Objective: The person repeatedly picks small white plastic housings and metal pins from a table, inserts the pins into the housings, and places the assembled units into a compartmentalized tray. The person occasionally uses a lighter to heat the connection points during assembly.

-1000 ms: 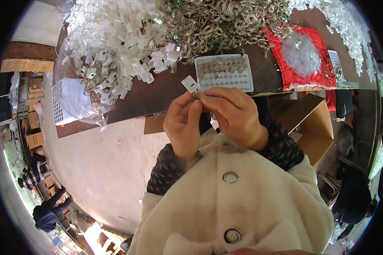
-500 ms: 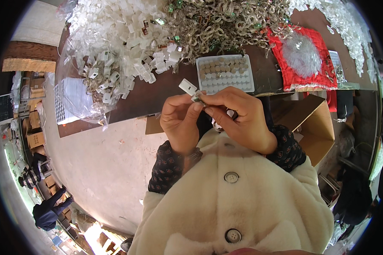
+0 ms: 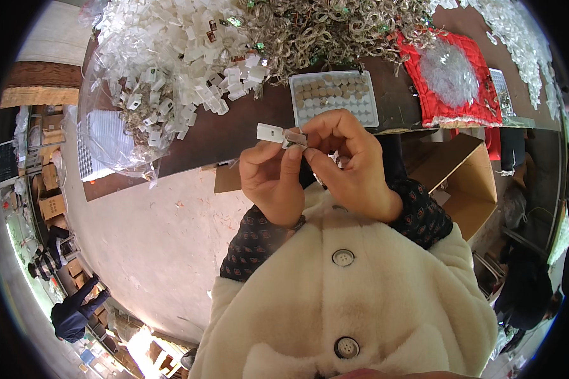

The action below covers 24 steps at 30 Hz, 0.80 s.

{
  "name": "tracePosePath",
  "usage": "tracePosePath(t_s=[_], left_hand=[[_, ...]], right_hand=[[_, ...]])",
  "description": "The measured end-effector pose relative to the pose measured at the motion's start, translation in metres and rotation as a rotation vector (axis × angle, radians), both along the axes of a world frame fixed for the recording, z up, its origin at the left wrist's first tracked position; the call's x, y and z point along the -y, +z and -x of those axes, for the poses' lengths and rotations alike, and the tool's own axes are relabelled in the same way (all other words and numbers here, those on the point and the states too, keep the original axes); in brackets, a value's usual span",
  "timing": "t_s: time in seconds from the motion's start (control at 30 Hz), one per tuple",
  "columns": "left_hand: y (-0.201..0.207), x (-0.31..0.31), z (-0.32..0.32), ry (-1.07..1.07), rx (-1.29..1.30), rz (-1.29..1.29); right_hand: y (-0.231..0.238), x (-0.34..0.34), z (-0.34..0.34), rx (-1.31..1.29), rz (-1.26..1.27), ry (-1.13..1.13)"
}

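Note:
Above the table's near edge, a small white plastic case with its flap swung out (image 3: 270,133) is pinched between my two hands. My left hand (image 3: 273,183) grips its body between thumb and fingers. On its right end, the thumb and forefinger of my right hand (image 3: 354,165) close on the same case. Something small and shiny sits at the fingertips, too small to name. Just beyond my hands lies a white tray (image 3: 374,117) with round cells in its far rows, several of them tan-topped discs (image 3: 322,93).
White plastic cases (image 3: 171,38) are heaped at the far left, beside a tangle of thin wire loops (image 3: 329,41). A clear bag (image 3: 101,88) holds finished-looking pieces. Right of the tray, a red cloth (image 3: 417,69) bears clear filaments (image 3: 449,76). An open cardboard box (image 3: 471,183) stands below.
The white case has turned from slanting to nearly level, its flap now pointing left. My right hand's fingers have risen and curled over the case's right end.

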<state>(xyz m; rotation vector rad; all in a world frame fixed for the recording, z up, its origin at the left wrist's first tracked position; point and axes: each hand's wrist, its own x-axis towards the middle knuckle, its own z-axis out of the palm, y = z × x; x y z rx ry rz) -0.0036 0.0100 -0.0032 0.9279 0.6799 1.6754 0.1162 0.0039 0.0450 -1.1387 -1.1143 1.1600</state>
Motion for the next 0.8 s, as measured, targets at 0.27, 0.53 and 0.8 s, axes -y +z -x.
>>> tracePosePath(t_s=[0.27, 0.53, 0.8], left_hand=[[-0.001, 0.000, 0.002, 0.009, 0.043, 0.060], [-0.001, -0.001, 0.001, 0.006, -0.088, -0.009], [-0.006, 0.000, 0.006, -0.150, 0.158, 0.089]], right_hand=[[-0.005, 0.000, 0.001, -0.024, 0.017, 0.020], [0.002, 0.000, -0.009, 0.135, -0.080, 0.007], [-0.015, -0.005, -0.006, -0.150, -0.076, 0.067]])
